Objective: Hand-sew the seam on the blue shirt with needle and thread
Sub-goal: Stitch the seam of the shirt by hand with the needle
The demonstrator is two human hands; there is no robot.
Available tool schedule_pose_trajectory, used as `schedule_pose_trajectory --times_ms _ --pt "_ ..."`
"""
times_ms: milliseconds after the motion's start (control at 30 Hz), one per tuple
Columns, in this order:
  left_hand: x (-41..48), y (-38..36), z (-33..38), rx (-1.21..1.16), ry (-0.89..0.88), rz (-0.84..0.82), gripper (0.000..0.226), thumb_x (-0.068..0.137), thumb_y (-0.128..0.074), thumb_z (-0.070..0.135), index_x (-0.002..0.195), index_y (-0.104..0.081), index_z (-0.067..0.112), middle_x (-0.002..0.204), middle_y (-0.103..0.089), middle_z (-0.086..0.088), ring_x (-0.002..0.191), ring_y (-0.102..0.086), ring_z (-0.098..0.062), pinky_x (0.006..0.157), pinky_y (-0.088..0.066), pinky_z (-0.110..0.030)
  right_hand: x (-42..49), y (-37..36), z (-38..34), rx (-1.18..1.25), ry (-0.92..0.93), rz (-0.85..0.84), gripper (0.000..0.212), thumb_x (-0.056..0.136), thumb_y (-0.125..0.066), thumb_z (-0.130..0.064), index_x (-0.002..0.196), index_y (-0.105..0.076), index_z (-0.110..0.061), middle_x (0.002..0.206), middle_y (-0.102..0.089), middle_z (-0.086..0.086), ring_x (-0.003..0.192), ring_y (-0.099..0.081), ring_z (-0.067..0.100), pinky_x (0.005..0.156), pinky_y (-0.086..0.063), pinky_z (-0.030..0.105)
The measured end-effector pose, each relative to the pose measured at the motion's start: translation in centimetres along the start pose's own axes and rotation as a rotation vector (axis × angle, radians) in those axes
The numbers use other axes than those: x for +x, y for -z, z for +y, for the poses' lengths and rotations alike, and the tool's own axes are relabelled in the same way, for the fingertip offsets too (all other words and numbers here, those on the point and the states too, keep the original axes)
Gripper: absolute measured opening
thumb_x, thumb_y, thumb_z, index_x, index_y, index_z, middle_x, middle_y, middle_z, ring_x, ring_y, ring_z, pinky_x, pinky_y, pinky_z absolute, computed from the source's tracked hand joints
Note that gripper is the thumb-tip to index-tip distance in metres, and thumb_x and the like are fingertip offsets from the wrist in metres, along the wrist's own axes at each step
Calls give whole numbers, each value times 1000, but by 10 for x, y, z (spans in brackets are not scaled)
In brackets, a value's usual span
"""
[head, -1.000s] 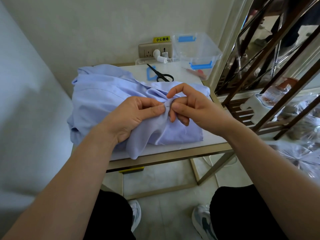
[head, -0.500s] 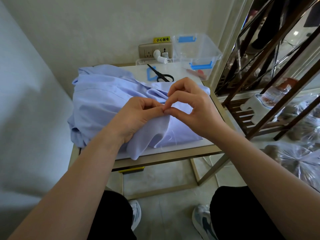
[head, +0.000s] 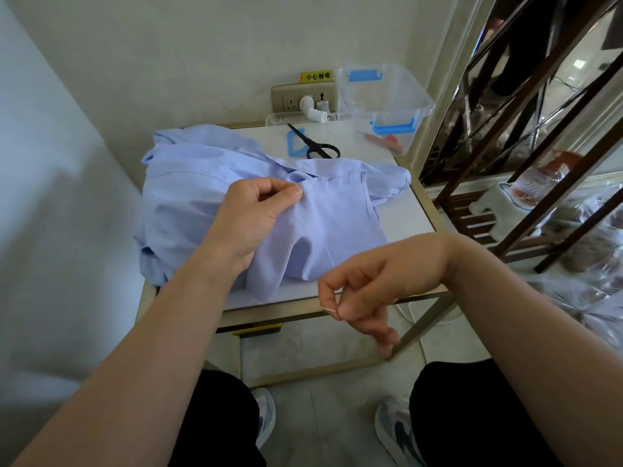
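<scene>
needle (head: 329,310) sits nearest on my feed, pinched between thumb and forefinger of the right hand (head: 367,291), the other fingers loosely curled below. half a second ago this hand met the left at the seam. now it has drawn back off the front edge of the worktop (head: 401,214), toward the knees. i take that to mean one stitch is through and the slack is being pulled out, so the next stitch can follow.

the needle shows as a pale sliver sticking out of the pinch, its long axis close to level and roughly along the front edge, free end toward the left. a faint thread (head: 328,256) seems to run from the hand up across the cloth, though it is too thin for me to be sure.

further in, the left hand (head: 256,214) still pinches a fold of the blue shirt (head: 188,183) at the seam. the shirt is heaped over the left and middle of the worktop. behind it, scissors (head: 317,146) lie near the far edge, with a clear box (head: 387,96) at the far right corner.
</scene>
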State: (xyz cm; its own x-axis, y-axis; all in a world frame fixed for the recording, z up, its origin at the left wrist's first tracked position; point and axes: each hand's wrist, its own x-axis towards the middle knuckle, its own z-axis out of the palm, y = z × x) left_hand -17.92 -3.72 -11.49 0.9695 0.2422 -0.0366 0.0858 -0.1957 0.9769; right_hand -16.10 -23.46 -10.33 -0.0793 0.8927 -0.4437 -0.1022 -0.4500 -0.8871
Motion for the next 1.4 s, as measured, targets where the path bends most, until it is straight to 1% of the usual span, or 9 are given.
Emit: schedule_pose_trajectory --times_ms 67,267,400,567,833,1033,1100,1267,1400 --pt "0 0 0 0 -2 -6 11 89 -69 21 79 -72 21 79 -67 4 73 -56 -1 71 -44 -11 -1 1 0 -27 21 105 7 102 -44 -10 97 -49 -7 59 -40 -1 51 -42 11 65 -57 31" --pt "-3 -3 0 -4 -3 -33 11 90 -69 22 79 -73 22 79 -70 5 77 -60 -4 79 -47 -23 15 11 1 -83 249 1106 17 91 -68 -23 87 -54 -15 54 -30 -4 48 -26 9 47 -27 17" --pt "-4 -4 1 -15 -4 -65 13 89 -70 20 76 -73 22 75 -71 5 76 -61 -7 78 -49 -26 26 6 1 -231 379 1324 20 84 -77 -21 80 -59 -14 52 -25 -7 47 -22 8 49 -23 14" --pt "-7 -6 5 -31 -5 -109 13 89 -70 19 76 -75 21 75 -71 2 76 -62 -9 78 -48 -27 31 9 2 -358 389 1440 16 84 -76 -19 77 -62 -16 50 -27 -11 47 -27 9 51 -25 14" --pt "-6 -5 4 -4 5 -78 13 89 -70 22 76 -74 21 77 -69 2 76 -59 -9 77 -46 -27 25 6 -3 -366 335 1422 17 86 -70 -10 71 -62 -15 46 -25 -12 45 -26 8 49 -25 11" --pt "-5 -3 4 14 6 -41 10 88 -69 22 79 -73 20 75 -65 6 72 -54 -3 69 -41 -17 -1 -1 -9 -532 -10 628 6 84 -75 -14 81 -72 -11 49 -29 -10 47 -26 8 50 -23 14" --pt "-5 -3 3 22 3 -48 11 88 -70 23 78 -73 22 73 -66 7 73 -55 -4 71 -42 -18 1 0 -7 -548 -30 714 6 84 -75 -16 83 -72 -10 49 -30 -10 46 -26 8 49 -23 15" --pt "-8 -6 5 13 3 -64 12 89 -70 25 78 -74 22 76 -70 4 76 -60 -8 74 -46 -25 6 12 -6 -296 174 1225 19 85 -74 -27 79 -64 -11 47 -28 -9 48 -23 10 47 -22 18" --pt "-11 -7 8 19 2 -111 14 89 -69 24 77 -74 22 74 -70 3 75 -61 -9 75 -47 -26 20 7 -5 -297 266 1339 24 81 -78 -32 73 -63 -14 47 -26 -10 45 -23 8 47 -19 18"
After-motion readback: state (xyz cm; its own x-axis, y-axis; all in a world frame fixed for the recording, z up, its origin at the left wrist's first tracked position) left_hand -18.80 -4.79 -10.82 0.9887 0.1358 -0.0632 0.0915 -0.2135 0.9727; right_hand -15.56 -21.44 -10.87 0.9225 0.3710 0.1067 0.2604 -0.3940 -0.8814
